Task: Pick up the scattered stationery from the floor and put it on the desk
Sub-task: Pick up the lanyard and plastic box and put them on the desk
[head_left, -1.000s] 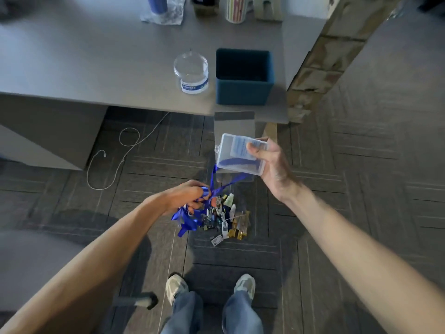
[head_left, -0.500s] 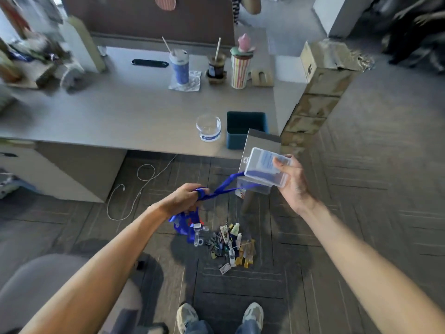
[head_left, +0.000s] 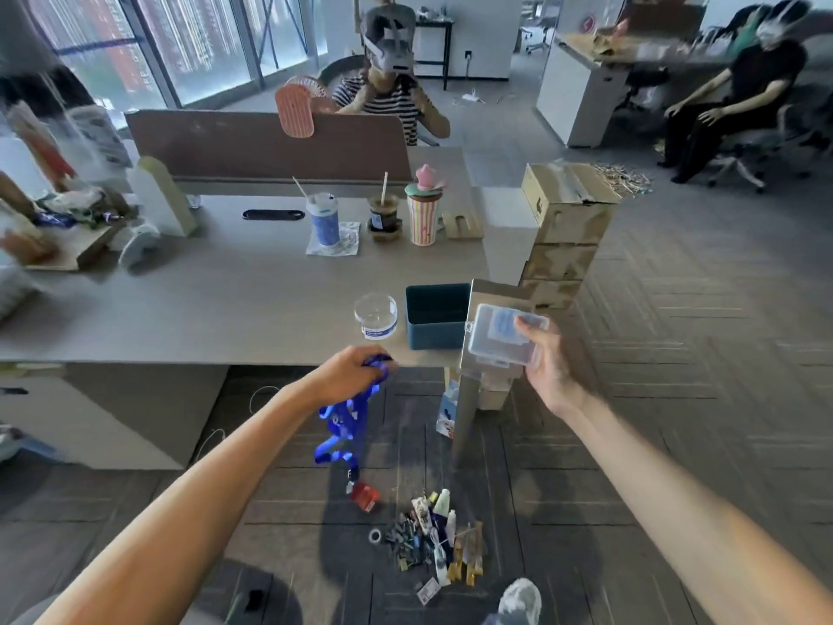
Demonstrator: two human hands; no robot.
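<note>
Stationery is in both hands near the desk (head_left: pixel 225 300) edge: the left hand (head_left: pixel 349 372) curls its fingers round the blue lanyard (head_left: pixel 342 426), and the right hand (head_left: pixel 556 367) clamps the clear case (head_left: pixel 502 336) between thumb and fingers. I think both should go well over the desk before releasing, so that the hanging lanyard does not slide off.

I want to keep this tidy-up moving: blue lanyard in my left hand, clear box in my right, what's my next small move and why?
Probably lift the left hand a little and forward over the desk, then lay the blue lanyard down. The hand sits at the desk's front edge, the lanyard's tail hangs below it, and more stationery lies on the floor.
</note>
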